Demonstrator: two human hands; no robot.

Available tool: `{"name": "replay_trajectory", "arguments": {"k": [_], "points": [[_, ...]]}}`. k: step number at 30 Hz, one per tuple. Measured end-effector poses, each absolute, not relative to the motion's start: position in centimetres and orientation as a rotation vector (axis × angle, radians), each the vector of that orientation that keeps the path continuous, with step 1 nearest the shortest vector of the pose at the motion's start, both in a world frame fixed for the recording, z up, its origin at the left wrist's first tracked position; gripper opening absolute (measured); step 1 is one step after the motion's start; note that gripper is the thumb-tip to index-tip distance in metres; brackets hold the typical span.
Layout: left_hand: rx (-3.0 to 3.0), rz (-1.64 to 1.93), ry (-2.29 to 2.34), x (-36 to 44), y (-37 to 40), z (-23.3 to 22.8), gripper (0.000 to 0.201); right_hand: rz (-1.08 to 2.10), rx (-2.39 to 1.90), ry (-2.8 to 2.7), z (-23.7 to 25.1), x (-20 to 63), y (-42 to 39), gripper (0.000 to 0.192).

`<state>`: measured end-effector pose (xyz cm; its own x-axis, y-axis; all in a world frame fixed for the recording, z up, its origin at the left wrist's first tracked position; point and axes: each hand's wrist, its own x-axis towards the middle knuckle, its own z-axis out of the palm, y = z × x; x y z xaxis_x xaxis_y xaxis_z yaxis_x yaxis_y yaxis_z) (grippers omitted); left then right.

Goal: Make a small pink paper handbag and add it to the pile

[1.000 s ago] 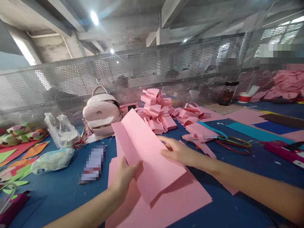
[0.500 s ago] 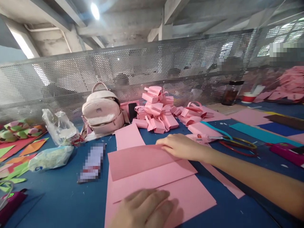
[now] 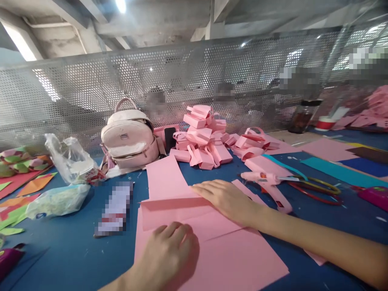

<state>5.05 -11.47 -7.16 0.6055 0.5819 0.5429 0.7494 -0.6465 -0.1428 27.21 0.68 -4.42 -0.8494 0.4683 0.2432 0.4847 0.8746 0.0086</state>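
Observation:
My right hand (image 3: 226, 199) lies flat, its fingers stretched across the far edge of a folded pink paper sheet (image 3: 169, 212). It holds nothing. Below it on the left, my left hand (image 3: 171, 248) is over the pink sheets, fingers loosely bent and a little apart. Its fingertips are partly hidden, but no object shows in it. Under both hands spread larger pink sheets (image 3: 239, 262). A pink strip (image 3: 165, 176) extends beyond the fold. Close to my right forearm rests a pink glue gun (image 3: 269, 184).
Folded pink paper bags (image 3: 201, 139) are piled at the back beside a pale backpack (image 3: 130, 139). On the left are a plastic bag (image 3: 69, 161), a tissue pack (image 3: 57, 202) and a pixelated item (image 3: 115, 210). Teal paper (image 3: 342, 169) and a dark bottle (image 3: 303, 117) stand right.
The raised pink flap now lies lower, and my right hand has flattened over its far edge. My left hand has moved up the sheet towards the fold. The glue gun shows more fully.

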Motion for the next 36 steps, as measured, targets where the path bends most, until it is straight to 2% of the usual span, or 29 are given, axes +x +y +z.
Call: {"name": "replay_trajectory", "arguments": {"k": [4, 10, 13, 17, 24, 29, 36], "points": [[-2.461, -0.695, -0.953, 4.3, -10.3, -7.0, 0.018, -0.051, -0.554, -2.877, -5.5, 27.5, 0.4, 0.053], [-2.292, -0.533, -0.976, 2.8, -10.0, -7.5, 0.042, 0.296, -0.529, -2.949, -5.4, 27.9, 0.4, 0.06], [-2.353, -0.323, -1.042, 2.1, -9.8, -7.8, 0.048, 0.33, -0.498, -2.963, -5.6, 28.2, 0.9, 0.063], [-2.418, -0.2, -1.064, 1.2, -9.6, -8.6, 0.065, 0.353, -0.503, -2.938, -6.2, 28.7, 1.5, 0.054], [-2.377, -0.232, -0.99, 1.0, -8.9, -9.4, 0.056, 0.206, -0.476, -2.904, -7.6, 29.2, 1.4, 0.05], [-2.391, -0.347, -0.959, 0.9, -8.8, -10.5, 0.06, 0.291, -0.471, -2.858, -7.7, 29.4, 1.6, 0.052], [-2.402, -0.404, -1.173, 1.6, -9.9, -12.5, 0.061, 0.396, -0.476, -2.86, -7.7, 29.4, 1.8, 0.055]]}}
